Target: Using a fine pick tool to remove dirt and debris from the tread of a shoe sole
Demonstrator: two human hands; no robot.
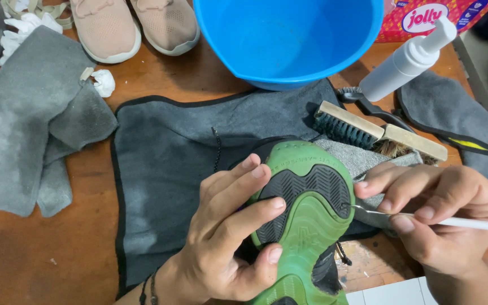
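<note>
Left hand (227, 237) gripping green shoe (306, 226) sole-up, toe pointing away, right hand (441, 220) pinching pick (425, 219)

A worn brown wooden table (24, 254) was seen from above, scuffed and flecked with pale specks near its front edge. It was evenly lit, with soft shadows. A strip of white tiled floor (396, 291) was glimpsed at the lower right.

shoe sole (306, 214): green, black zigzag tread | basin (289, 39): blue | cloth (170, 147): dark grey | sneakers (134, 25): pink
</note>
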